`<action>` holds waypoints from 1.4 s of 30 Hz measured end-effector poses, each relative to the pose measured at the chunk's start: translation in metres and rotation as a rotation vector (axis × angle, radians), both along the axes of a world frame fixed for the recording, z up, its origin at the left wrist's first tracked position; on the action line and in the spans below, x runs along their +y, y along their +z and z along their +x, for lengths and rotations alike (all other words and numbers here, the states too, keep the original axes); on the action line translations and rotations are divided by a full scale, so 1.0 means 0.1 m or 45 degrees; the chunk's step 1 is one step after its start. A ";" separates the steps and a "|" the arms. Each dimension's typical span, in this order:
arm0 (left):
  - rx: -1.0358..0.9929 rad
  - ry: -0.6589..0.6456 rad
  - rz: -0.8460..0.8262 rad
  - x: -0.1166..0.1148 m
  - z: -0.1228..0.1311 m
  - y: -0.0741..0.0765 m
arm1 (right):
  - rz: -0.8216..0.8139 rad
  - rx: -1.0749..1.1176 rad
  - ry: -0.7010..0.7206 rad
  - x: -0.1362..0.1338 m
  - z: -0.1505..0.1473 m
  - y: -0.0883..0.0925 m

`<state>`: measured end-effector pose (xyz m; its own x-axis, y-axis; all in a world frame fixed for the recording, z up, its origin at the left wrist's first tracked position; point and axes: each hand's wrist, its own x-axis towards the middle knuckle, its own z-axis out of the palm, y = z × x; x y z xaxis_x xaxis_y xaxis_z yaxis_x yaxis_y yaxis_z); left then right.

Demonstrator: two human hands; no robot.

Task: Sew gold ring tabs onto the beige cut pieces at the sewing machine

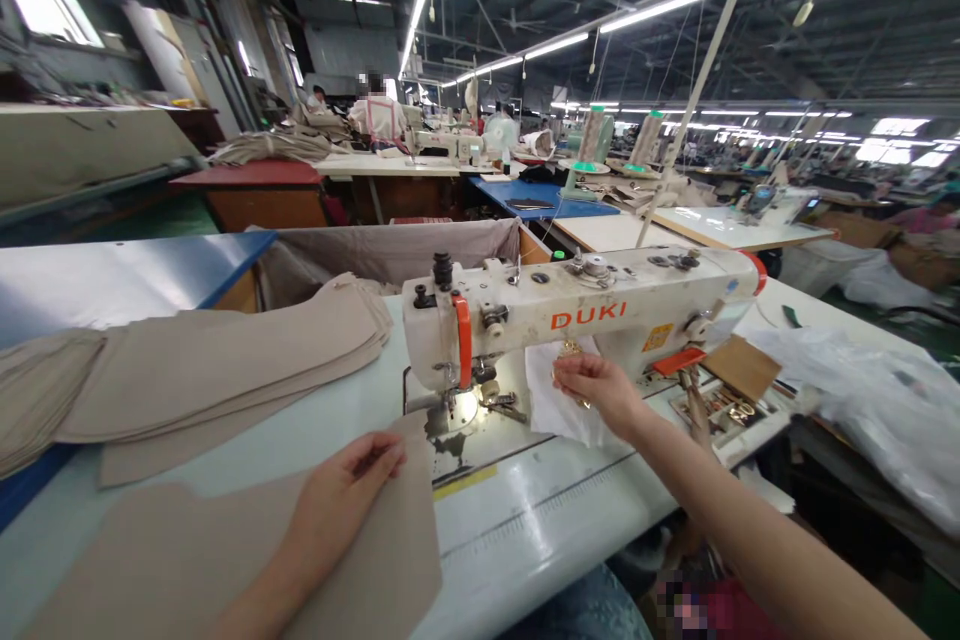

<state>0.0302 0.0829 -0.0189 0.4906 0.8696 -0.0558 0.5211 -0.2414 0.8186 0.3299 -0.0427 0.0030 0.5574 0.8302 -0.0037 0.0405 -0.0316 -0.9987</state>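
A white DUKI sewing machine [592,315] stands on the pale table [525,510]. My left hand [341,500] lies flat, fingers together, on a beige fabric piece [187,560] in front of the needle area [461,405]. My right hand [596,388] reaches under the machine arm. Its fingers are curled around a small gold-coloured item, too small to name, beside a white cloth [551,410].
A stack of beige cut pieces [202,370] lies to the left. A small tray of parts [724,410] and a clear plastic bag [877,400] sit at the right. A grey cloth bin [390,255] stands behind the machine. Other workstations and a seated person [379,115] are far back.
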 end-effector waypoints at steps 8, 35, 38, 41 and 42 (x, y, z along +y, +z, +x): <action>-0.054 -0.056 -0.024 -0.12 -0.02 0.02 | 0.115 0.825 0.118 -0.37 -0.77 0.00; -0.277 -0.034 0.185 -0.59 0.00 -0.06 | 0.059 0.698 0.156 0.02 -1.71 -0.36; -0.267 0.007 0.197 -0.59 0.00 -0.08 | 0.076 0.600 0.162 0.03 -1.74 -0.38; -0.261 0.015 0.208 -0.59 0.00 -0.07 | 0.129 0.440 0.133 0.04 -1.79 -0.43; -0.259 0.011 0.211 -0.59 0.00 -0.07 | 0.153 0.377 0.120 0.05 -1.80 -0.44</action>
